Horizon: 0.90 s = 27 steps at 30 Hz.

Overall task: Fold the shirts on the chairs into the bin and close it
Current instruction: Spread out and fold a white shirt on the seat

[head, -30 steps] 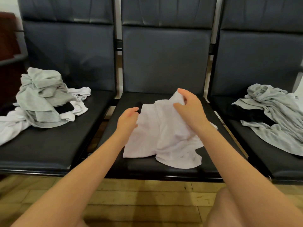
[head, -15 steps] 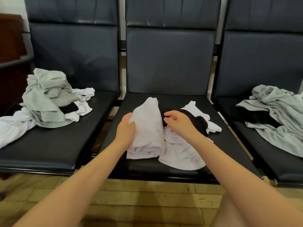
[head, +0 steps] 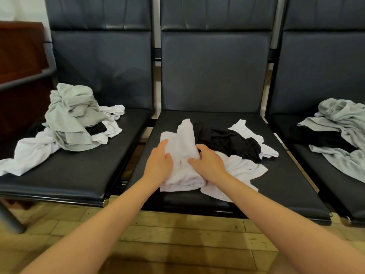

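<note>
A white shirt (head: 184,147) lies folded into a thick bundle at the front left of the middle chair seat (head: 280,175). My left hand (head: 159,165) lies on the bundle's left side, its fingers fairly straight and pressing down. On the right side, my right hand (head: 207,163) grips the bundle with thumb on top and fingers curled against its edge. Beside and partly under the bundle lie a black shirt (head: 229,141) and another white shirt (head: 239,171), both crumpled. No bin is in view.
On the left chair seat (head: 83,175) sits a heap of grey shirts (head: 73,117) and white shirts (head: 29,153). The right chair holds a grey shirt (head: 341,131) over a black one (head: 316,135). Wooden floor (head: 177,234) runs in front; a metal chair leg (head: 9,218) stands at the left.
One second ago both hands held the white shirt up, loosely spread. It has since been folded over to the left into a bundle, uncovering the black shirt, and both hands now rest on it.
</note>
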Available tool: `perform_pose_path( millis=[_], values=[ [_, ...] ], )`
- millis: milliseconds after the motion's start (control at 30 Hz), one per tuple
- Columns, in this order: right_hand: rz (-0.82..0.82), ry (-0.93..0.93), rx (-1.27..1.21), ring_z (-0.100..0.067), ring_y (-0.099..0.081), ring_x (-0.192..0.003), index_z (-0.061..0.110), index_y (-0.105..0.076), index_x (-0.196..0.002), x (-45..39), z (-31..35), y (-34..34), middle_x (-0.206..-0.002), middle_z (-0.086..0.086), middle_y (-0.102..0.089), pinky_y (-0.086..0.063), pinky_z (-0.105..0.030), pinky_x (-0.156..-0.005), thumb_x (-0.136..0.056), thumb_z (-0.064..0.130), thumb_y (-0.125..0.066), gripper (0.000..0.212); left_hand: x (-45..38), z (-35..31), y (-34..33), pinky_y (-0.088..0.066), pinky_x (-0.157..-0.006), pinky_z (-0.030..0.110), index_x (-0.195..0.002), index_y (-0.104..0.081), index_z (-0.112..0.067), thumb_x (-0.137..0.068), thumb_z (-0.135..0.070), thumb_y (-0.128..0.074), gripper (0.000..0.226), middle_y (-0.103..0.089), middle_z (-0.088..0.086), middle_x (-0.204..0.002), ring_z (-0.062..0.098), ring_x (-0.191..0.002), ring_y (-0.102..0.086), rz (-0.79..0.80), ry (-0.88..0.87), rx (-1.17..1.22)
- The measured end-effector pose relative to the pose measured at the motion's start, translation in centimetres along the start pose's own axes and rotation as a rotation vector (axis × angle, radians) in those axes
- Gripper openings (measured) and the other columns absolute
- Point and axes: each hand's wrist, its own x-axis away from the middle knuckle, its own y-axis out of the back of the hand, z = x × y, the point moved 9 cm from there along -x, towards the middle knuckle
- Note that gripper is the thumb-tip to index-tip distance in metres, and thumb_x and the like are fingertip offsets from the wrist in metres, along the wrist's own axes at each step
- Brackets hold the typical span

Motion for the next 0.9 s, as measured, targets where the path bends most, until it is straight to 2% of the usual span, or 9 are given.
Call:
perform_pose_path(
  millis=[100,167,300,400,500,600,700,767,900],
  values=[
    [-0.024,-0.037,-0.423,-0.02,-0.061,-0.102,0.016,-0.06,-0.121,0.8,-0.1,0.8,-0.109,0.001,-0.065,-0.049,-0.029,-0.082,-0.087,0.01,-0.054,0.035,0.0,-0.4,0.1,-0.035,-0.085,0.026,-0.149,-0.026,-0.021,-0.1,-0.016,-0.037,0.05,-0.045,0.011,-0.14,0.022,-0.117,-0.048,0.022,0.011,0.031],
    [-0.015,-0.086,-0.625,-0.02,-0.063,-0.095,0.012,-0.068,-0.109,1.3,-0.2,2.0,-0.101,-0.003,-0.068,-0.05,-0.03,-0.079,-0.085,0.002,-0.05,0.031,-0.1,-1.1,0.9,-0.037,-0.09,0.03,-0.148,-0.028,-0.022,-0.1,-0.021,-0.04,0.05,-0.045,0.01,-0.141,0.024,-0.123,-0.047,-0.01,-0.003,0.008],
    [0.093,-0.209,-0.783,-0.026,-0.063,-0.094,0.005,-0.07,-0.107,2.5,-1.6,4.9,-0.103,-0.015,-0.07,-0.05,-0.039,-0.088,-0.085,0.001,-0.051,0.029,-0.5,-3.4,2.6,-0.042,-0.092,0.028,-0.145,-0.036,-0.025,-0.097,-0.031,-0.051,0.051,-0.044,0.005,-0.137,0.017,-0.113,-0.053,-0.123,-0.132,-0.015],
    [0.199,-0.271,-0.528,-0.018,-0.067,-0.089,0.017,-0.074,-0.102,3.9,-3.6,6.6,-0.094,-0.001,-0.073,-0.052,-0.029,-0.08,-0.083,0.005,-0.055,0.029,-1.3,-4.8,1.2,-0.04,-0.095,0.027,-0.142,-0.041,-0.028,-0.095,-0.032,-0.055,0.049,-0.041,0.001,-0.142,0.015,-0.123,-0.048,-0.068,-0.228,-0.024],
    [0.227,-0.177,-0.297,-0.01,-0.066,-0.093,0.032,-0.073,-0.101,4.8,-4.9,8.3,-0.098,0.007,-0.072,-0.051,-0.024,-0.078,-0.086,0.01,-0.057,0.031,-1.4,-6.4,-1.6,-0.036,-0.107,0.03,-0.142,-0.041,-0.031,-0.093,-0.033,-0.058,0.051,-0.04,-0.008,-0.145,0.011,-0.132,-0.039,0.07,-0.406,-0.07],
    [0.205,-0.04,-0.1,0.0,-0.059,-0.101,0.031,-0.067,-0.108,5.2,-5.4,9.2,-0.108,0.013,-0.066,-0.043,-0.014,-0.077,-0.09,0.018,-0.059,0.024,-0.9,-8.1,-4.4,-0.024,-0.112,0.027,-0.141,-0.041,-0.035,-0.092,-0.033,-0.061,0.054,-0.033,-0.013,-0.15,0.007,-0.14,-0.025,0.231,-0.554,-0.133],
    [0.189,0.061,-0.081,0.004,-0.056,-0.104,0.031,-0.064,-0.113,5.0,-5.6,9.0,-0.111,0.016,-0.063,-0.04,-0.01,-0.078,-0.091,0.018,-0.06,0.026,-0.3,-9.8,-6.3,-0.02,-0.111,0.021,-0.141,-0.041,-0.034,-0.091,-0.028,-0.062,0.055,-0.037,-0.013,-0.148,0.006,-0.14,-0.025,0.329,-0.657,-0.186],
    [0.141,0.128,-0.017,0.004,-0.055,-0.104,0.03,-0.064,-0.116,4.5,-5.6,9.2,-0.112,0.017,-0.064,-0.041,-0.01,-0.085,-0.091,0.018,-0.059,0.028,-0.2,-10.5,-7.2,-0.019,-0.11,0.021,-0.141,-0.042,-0.032,-0.09,-0.025,-0.061,0.055,-0.047,-0.01,-0.14,0.008,-0.136,-0.032,0.364,-0.687,-0.231],
    [0.09,0.204,0.138,-0.005,-0.058,-0.107,0.03,-0.062,-0.121,2.6,-6.2,9.5,-0.115,0.014,-0.065,-0.045,-0.025,-0.092,-0.093,0.018,-0.056,0.032,-1.0,-10.2,-8.5,-0.014,-0.117,0.034,-0.139,-0.043,-0.035,-0.091,-0.032,-0.054,0.049,-0.058,-0.012,-0.117,0.008,-0.117,-0.048,0.365,-0.695,-0.455]
  ],
)
